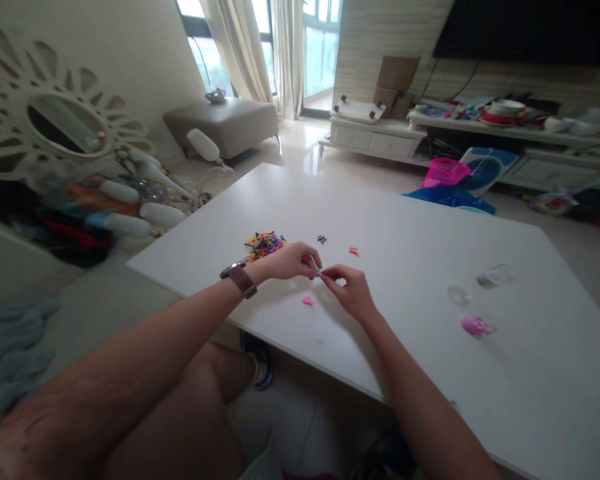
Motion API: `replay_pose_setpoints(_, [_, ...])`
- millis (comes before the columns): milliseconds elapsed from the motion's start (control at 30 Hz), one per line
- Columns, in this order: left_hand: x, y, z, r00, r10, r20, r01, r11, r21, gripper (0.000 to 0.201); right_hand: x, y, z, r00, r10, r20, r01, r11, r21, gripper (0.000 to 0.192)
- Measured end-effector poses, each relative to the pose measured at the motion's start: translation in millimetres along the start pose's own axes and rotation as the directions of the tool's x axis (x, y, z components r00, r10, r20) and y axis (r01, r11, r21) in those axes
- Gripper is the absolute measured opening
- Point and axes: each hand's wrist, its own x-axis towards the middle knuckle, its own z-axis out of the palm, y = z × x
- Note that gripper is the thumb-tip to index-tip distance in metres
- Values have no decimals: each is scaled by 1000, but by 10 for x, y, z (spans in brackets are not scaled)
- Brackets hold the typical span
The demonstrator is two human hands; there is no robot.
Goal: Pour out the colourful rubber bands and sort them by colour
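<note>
Both hands meet over the white desk (430, 267). The left hand (293, 261) and the right hand (350, 290) have their fingers pinched together on one tiny blue piece (319, 272). It sits right between the fingertips of both hands, just above the desk. It is too small to tell what it is, but it looks like a little band or bead. The other fingers of each hand are curled in loosely. A brown watch (239, 279) is on the left wrist.

I think the step in hand is working on the tiny piece, maybe pulling it or joining it to something. The pinch is very small, so the next move would need slow, careful fingers and a steady grip, or the piece could slip and drop.

Just beyond the left hand lies a pile of colourful bits (264, 244). A small pink bit (307, 301) lies on the desk just below the fingers, on the near side. A small black bit (322, 239) and a small red bit (353, 251) lie a little way beyond the fingers. Well off to the right of the right hand are a clear container (483, 283) lying on its side and a pink round thing (475, 326).
</note>
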Motion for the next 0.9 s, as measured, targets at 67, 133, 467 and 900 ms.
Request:
replay_pose_setpoints(67, [4, 6, 7, 1000, -3, -4, 3, 1000, -4, 23, 2, 6, 1, 1000, 7, -25, -7, 1000, 4, 12])
replay_pose_setpoints(133, [8, 1, 4, 999, -4, -32, 4, 1000, -4, 23, 6, 13, -2, 998, 17, -58, -16, 1000, 13, 11])
replay_pose_setpoints(467, [57, -67, -26, 989, 8, -147, -6, 1000, 14, 20, 22, 58, -21, 989, 37, -145, -38, 999, -3, 11])
replay_pose_setpoints(900, [49, -13, -61, 996, 18, -88, -1, 982, 187, 21, 30, 88, -35, 989, 18, -148, -28, 998, -64, 10])
